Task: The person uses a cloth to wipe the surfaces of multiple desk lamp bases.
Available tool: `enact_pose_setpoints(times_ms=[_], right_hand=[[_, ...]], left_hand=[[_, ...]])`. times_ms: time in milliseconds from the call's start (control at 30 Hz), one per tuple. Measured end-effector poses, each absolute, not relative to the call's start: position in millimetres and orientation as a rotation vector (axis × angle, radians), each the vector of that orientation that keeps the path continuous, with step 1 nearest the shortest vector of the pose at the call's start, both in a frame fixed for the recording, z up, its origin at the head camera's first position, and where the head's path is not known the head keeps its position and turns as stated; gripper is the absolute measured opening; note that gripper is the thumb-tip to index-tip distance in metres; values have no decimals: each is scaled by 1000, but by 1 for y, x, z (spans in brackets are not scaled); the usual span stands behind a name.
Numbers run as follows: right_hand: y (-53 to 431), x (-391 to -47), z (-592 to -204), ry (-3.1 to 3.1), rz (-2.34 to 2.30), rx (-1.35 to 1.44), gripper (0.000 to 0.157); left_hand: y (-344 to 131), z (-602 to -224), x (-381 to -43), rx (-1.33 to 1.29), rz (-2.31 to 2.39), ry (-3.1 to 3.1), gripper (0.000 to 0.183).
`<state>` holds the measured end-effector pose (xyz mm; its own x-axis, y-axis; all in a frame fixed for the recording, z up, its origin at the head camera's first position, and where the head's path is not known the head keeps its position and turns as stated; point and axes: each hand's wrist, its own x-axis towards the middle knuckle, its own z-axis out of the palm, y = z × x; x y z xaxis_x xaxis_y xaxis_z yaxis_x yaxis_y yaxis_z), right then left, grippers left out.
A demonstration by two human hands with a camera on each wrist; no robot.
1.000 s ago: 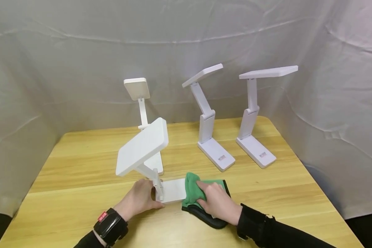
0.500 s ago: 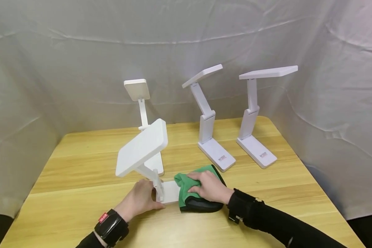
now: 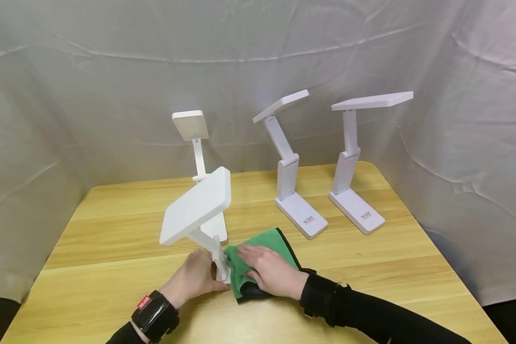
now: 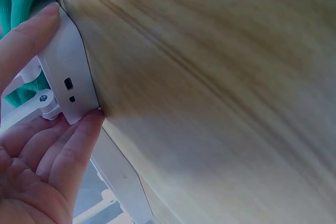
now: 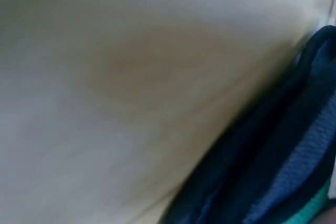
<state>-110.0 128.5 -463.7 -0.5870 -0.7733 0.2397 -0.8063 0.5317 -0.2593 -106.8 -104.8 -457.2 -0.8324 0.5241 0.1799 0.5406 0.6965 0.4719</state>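
Observation:
A white folding desk lamp [image 3: 196, 205] stands at the front of the table, its flat head tilted. My left hand [image 3: 193, 274] holds the rear end of its base, thumb on one side and fingers on the other. The left wrist view shows that base end [image 4: 68, 66] with a small port. My right hand [image 3: 271, 270] holds a green cloth [image 3: 277, 243] with black edging and presses it down over the base, reaching up to the lamp's stem. The cloth hides most of the base. In the right wrist view the cloth's dark edge [image 5: 236, 161] shows close up.
Behind the front lamp stands another white lamp [image 3: 190, 125], partly hidden by it. Two more white lamps, a middle one [image 3: 301, 215] and a right one [image 3: 356, 210], stand farther back on the wooden table [image 3: 124, 229]. A grey-white curtain [image 3: 241, 57] surrounds the table.
My right hand has slid the green cloth leftward along the lamp's base to the stem, covering the part of the base that showed before. The left hand keeps its hold in place.

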Motion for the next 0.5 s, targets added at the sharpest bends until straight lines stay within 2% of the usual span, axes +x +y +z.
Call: enact_pose_setpoints(times_ms=[233, 400, 500], right_hand=[[153, -94, -466, -2609, 508, 1606, 52], [176, -93, -461, -2726, 594, 1455, 52], [187, -99, -458, -2812, 675, 1361, 58]], left_hand=[[-105, -457, -108, -910, -816, -2883, 53], [-106, -456, -108, -902, -825, -2903, 57], [-106, -455, -108, -900, -816, -2910, 57]])
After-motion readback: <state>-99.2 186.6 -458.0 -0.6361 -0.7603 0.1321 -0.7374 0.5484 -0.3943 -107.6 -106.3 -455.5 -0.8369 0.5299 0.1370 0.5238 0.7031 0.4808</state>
